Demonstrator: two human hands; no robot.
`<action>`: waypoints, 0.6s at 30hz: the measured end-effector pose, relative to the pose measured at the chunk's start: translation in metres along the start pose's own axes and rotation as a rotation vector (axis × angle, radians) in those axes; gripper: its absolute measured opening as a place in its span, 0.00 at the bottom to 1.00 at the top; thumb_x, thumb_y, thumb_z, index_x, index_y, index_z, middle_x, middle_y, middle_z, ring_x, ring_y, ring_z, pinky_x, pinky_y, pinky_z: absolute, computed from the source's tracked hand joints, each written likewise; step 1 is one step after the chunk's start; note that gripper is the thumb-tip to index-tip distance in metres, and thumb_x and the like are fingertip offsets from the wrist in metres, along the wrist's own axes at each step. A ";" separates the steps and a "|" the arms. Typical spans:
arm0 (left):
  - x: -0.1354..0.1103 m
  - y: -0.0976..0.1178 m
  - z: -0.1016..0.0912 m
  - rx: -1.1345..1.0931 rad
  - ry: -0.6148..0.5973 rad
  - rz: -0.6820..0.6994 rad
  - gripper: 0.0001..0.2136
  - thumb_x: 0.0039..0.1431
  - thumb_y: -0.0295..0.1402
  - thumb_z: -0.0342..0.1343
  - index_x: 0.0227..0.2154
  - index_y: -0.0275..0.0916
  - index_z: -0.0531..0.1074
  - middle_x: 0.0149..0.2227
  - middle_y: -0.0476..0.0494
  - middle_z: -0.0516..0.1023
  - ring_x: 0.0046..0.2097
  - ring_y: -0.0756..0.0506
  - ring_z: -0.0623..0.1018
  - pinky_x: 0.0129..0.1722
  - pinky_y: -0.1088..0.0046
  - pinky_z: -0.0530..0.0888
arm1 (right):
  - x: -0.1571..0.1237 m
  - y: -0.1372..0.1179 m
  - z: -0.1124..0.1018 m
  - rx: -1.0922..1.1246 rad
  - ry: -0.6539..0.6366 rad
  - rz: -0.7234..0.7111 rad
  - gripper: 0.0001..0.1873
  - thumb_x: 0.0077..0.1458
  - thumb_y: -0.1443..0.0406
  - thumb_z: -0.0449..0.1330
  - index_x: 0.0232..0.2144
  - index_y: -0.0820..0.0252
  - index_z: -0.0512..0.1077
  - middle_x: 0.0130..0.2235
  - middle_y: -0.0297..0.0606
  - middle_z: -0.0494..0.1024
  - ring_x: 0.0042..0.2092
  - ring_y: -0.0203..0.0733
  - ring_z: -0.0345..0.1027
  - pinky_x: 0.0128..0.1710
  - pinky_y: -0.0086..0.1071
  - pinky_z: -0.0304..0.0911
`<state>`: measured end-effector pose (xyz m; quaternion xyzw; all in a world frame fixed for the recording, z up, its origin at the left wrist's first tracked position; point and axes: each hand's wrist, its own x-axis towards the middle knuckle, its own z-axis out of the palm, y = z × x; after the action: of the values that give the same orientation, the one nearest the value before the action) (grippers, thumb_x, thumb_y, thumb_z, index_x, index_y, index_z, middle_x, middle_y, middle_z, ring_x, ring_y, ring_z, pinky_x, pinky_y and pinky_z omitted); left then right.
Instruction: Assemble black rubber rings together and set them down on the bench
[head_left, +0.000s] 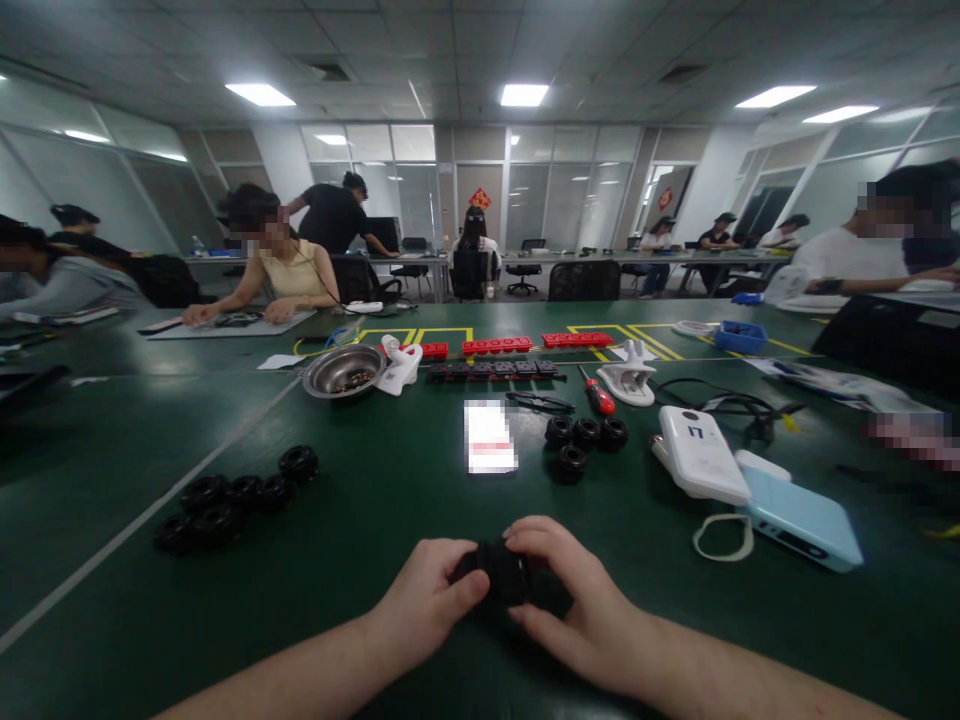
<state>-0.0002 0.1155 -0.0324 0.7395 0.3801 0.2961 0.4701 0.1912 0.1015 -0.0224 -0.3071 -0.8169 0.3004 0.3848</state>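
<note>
A black round part [511, 572] sits between my two hands near the front of the green table. My left hand [439, 592] grips its left side, thumb laid across the front and the other fingers partly hidden behind. From the right, my right hand [574, 600] holds the same part between fingers above and thumb below. Ahead on the right, several similar black ring-shaped parts [588, 432] stand in a small group, with one more [571, 462] just in front. Another cluster of black ring-shaped parts [214, 520] lies to the left.
Farther back are a metal bowl [345, 372] with small pieces, red strips [497, 346], a black strip [493, 371], a red screwdriver [598, 394] and a blurred white sheet [490, 440]. A white device [703, 455] and light-blue box [806, 515] lie right. People sit beyond.
</note>
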 end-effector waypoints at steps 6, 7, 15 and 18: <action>-0.002 -0.006 0.006 -0.204 0.193 -0.071 0.24 0.44 0.51 0.53 0.39 0.37 0.61 0.29 0.49 0.66 0.28 0.49 0.68 0.25 0.77 0.64 | 0.000 0.001 0.001 0.005 0.011 0.058 0.24 0.42 0.73 0.59 0.43 0.56 0.59 0.42 0.38 0.65 0.40 0.38 0.62 0.38 0.31 0.63; -0.002 -0.007 0.007 -0.240 0.207 -0.095 0.24 0.44 0.49 0.54 0.39 0.38 0.60 0.28 0.49 0.66 0.27 0.50 0.68 0.24 0.77 0.64 | 0.000 0.002 0.001 0.010 0.011 0.090 0.24 0.41 0.72 0.59 0.42 0.56 0.59 0.41 0.37 0.65 0.39 0.38 0.62 0.37 0.31 0.63; -0.005 0.002 -0.002 0.091 0.141 -0.011 0.20 0.47 0.40 0.55 0.44 0.38 0.65 0.35 0.43 0.73 0.34 0.45 0.72 0.33 0.71 0.68 | 0.005 0.007 0.006 0.209 0.071 0.344 0.21 0.41 0.69 0.60 0.40 0.58 0.61 0.38 0.37 0.67 0.36 0.39 0.65 0.34 0.33 0.65; -0.004 0.008 -0.002 0.165 0.148 -0.067 0.23 0.47 0.35 0.56 0.48 0.39 0.62 0.38 0.43 0.72 0.34 0.46 0.71 0.33 0.72 0.68 | 0.006 0.008 0.003 0.236 0.102 0.318 0.21 0.42 0.70 0.59 0.41 0.58 0.60 0.40 0.39 0.66 0.39 0.40 0.65 0.37 0.34 0.65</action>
<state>-0.0017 0.1112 -0.0250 0.7387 0.4615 0.3015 0.3878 0.1877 0.1099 -0.0274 -0.3997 -0.6968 0.4350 0.4068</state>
